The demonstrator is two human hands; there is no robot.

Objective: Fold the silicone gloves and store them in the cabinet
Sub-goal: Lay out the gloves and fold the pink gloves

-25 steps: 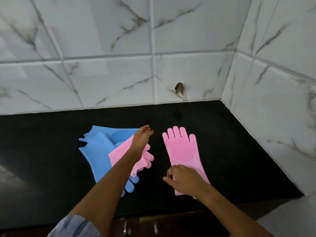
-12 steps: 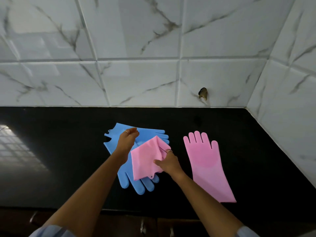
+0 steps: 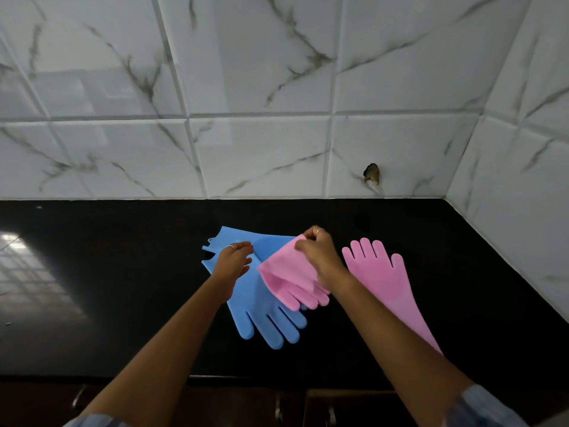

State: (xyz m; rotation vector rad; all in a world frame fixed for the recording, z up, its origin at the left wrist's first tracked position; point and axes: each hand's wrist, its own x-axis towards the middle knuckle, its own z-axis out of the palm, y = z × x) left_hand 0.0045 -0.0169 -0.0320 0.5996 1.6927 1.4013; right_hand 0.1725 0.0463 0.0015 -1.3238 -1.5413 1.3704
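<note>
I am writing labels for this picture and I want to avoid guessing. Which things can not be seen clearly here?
- Head view: how many blue gloves lie stacked; the folded pink glove and the left hand cover them.
- Cuff of the flat pink glove: the right forearm hides it.
- What the right hand pinches on the folded glove: its fingers cover that corner.
- Cabinet under the counter: dark, cut by the bottom edge.

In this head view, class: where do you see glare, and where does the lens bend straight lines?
Head view: window glare on the glossy black countertop at left; grout lines of the white marble wall tiles bow near the edges; elsewhere dim, even light.
</note>
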